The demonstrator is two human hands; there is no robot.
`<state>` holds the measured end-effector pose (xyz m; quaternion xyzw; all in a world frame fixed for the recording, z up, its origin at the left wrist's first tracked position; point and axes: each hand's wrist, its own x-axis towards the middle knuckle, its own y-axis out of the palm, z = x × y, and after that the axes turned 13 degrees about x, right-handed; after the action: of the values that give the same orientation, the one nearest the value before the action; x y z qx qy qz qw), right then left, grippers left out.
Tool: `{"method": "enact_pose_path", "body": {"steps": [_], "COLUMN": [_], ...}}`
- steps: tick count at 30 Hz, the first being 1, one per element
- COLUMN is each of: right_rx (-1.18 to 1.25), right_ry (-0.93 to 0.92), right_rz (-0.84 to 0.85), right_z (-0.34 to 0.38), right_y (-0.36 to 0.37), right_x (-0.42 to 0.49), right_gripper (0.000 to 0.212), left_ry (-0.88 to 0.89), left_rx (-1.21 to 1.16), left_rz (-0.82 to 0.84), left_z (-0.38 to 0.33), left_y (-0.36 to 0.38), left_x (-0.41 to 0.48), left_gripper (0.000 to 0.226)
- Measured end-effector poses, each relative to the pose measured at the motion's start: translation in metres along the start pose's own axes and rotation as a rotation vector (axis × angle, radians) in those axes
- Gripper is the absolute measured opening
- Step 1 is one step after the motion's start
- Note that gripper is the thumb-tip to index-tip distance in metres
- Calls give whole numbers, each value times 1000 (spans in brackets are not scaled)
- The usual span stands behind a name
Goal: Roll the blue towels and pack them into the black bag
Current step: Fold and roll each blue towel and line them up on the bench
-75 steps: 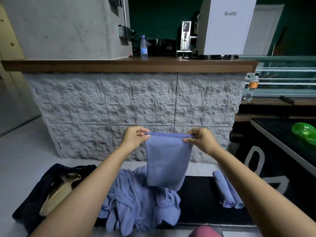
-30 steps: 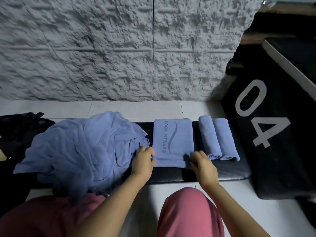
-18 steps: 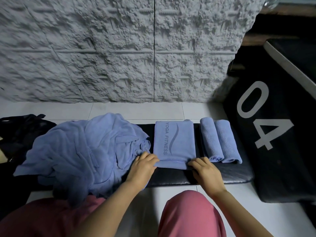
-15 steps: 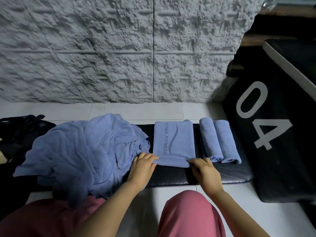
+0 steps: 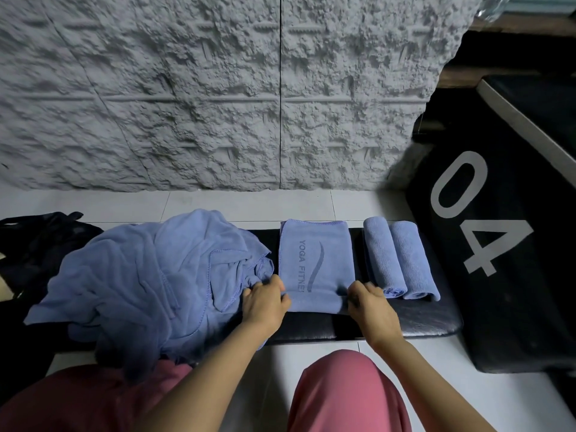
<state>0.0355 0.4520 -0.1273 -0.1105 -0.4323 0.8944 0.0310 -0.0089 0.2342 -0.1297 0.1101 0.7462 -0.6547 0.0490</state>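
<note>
The folded towel (image 5: 316, 263) is a soft blue with darker grey-blue lettering and a curved stripe. The two rolls (image 5: 400, 257) and the heap (image 5: 149, 275) share that blue (the heap's hems are stitched slightly darker). The mat (image 5: 417, 321) is glossy black. The bag (image 5: 34, 238) is black. The box (image 5: 505, 244) is black with grey numerals. The wall (image 5: 218, 88) is rough grey-white, the trousers (image 5: 346, 397) pink.
</note>
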Motion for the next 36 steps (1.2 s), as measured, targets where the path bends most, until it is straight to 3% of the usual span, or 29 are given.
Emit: {"method": "enact_pose_path", "body": {"steps": [2, 5, 9, 13, 18, 22, 28, 36], "right_rx": [-129, -240, -206, -174, -80, 19, 89, 92], "right_ry": [-103, -248, -384, -305, -198, -89, 31, 52], "right_rz": [-77, -92, -48, -35, -53, -16, 61, 127], "right_z": [1, -4, -15, -17, -14, -9, -4, 10], "right_y": [-1, 0, -6, -6, -4, -7, -10, -11], "right_x": [0, -5, -15, -17, -16, -20, -15, -5], "right_gripper": [10, 16, 32, 52, 40, 44, 28, 9], "left_ry": [8, 155, 326, 343, 201, 53, 46, 12], "left_rx": [43, 48, 32, 8, -159, -233, -170, -24], "left_rz": [-77, -237, -354, -263, -207, -161, -142, -75], "left_z": [-2, 1, 19, 25, 21, 14, 10, 8], "left_y": [1, 4, 19, 21, 19, 15, 9, 2], "left_x": [1, -3, -8, -16, -13, -12, -13, -10], "left_gripper": [17, 13, 22, 48, 37, 28, 20, 13]}}
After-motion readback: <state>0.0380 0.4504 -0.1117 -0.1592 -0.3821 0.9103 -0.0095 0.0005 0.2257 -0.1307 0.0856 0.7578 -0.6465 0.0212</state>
